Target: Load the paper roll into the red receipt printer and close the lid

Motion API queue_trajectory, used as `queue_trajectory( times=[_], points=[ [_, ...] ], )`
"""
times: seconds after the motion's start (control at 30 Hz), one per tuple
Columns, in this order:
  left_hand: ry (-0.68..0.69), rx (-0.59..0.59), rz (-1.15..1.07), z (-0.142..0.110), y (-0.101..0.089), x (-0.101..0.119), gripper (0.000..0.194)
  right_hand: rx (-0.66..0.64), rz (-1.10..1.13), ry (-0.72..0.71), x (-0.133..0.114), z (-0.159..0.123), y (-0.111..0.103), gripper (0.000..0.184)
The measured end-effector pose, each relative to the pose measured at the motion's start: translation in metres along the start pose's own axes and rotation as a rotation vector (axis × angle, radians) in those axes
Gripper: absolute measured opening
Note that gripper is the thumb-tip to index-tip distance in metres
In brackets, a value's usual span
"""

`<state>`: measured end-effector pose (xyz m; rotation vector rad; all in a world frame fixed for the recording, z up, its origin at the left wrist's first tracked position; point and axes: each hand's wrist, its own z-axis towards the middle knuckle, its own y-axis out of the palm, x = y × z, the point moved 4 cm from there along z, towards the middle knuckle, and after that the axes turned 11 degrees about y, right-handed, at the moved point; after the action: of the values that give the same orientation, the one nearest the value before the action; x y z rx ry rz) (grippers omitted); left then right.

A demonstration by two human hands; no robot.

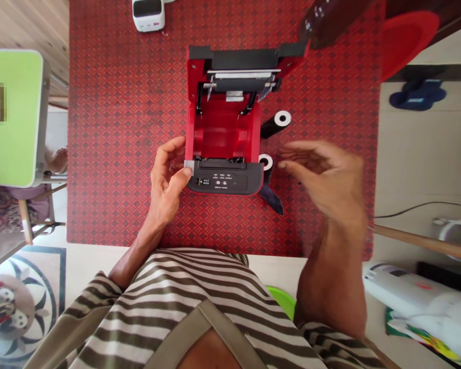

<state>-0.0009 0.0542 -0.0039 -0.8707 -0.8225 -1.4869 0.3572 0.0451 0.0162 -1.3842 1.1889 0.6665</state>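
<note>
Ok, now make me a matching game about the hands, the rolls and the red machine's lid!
Things:
1. Left hand
2. Dark rolls
3. Lid of the red machine
4. Right hand

Places, colours and states:
A. Standing open
B. Off the machine, out to its right
C. Thumb on the machine's corner
D. White at the end

Right pairs: 1-C, 2-D, 3-A, 4-B

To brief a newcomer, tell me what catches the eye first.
A red and black device stands open in the middle, lid raised, the left hand on its near left corner. Two dark rolls lie to its right, near the right hand. The tabletop is patterned red; a green panel stands far left.
</note>
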Motion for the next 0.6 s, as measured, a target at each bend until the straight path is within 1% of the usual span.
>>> queue_trajectory(
  times=[0.07,0.13,0.17,0.23,0.33,0.4,0.5,0.6],
  points=[
    [0.006,0.013,0.005,0.000,0.000,-0.002,0.059,-0.114,-0.010,0.025,0.002,-0.010,0.006,0.045],
    [0.010,0.020,0.006,0.000,0.000,-0.004,0.060,-0.186,-0.019,0.023,0.004,-0.013,0.015,0.056],
    [0.009,0.017,0.003,0.000,0.000,-0.004,0.060,-0.210,-0.028,0.009,0.004,-0.012,0.019,0.058],
    [0.001,0.006,-0.009,0.000,0.001,-0.005,0.060,-0.232,-0.047,-0.023,0.003,-0.008,0.026,0.054],
    [-0.014,0.001,-0.023,0.000,0.000,-0.003,0.059,-0.228,-0.032,-0.027,0.001,-0.005,0.030,0.041],
    [-0.016,0.005,-0.030,0.001,0.000,-0.001,0.057,-0.208,0.008,-0.008,-0.001,-0.006,0.027,0.034],
    [-0.023,0.004,-0.029,0.001,0.000,-0.002,0.057,-0.136,0.064,-0.008,-0.011,-0.010,0.015,0.034],
    [-0.012,0.012,-0.014,0.000,0.001,-0.004,0.057,-0.070,0.193,-0.036,-0.032,-0.013,-0.001,0.036]
  ],
)
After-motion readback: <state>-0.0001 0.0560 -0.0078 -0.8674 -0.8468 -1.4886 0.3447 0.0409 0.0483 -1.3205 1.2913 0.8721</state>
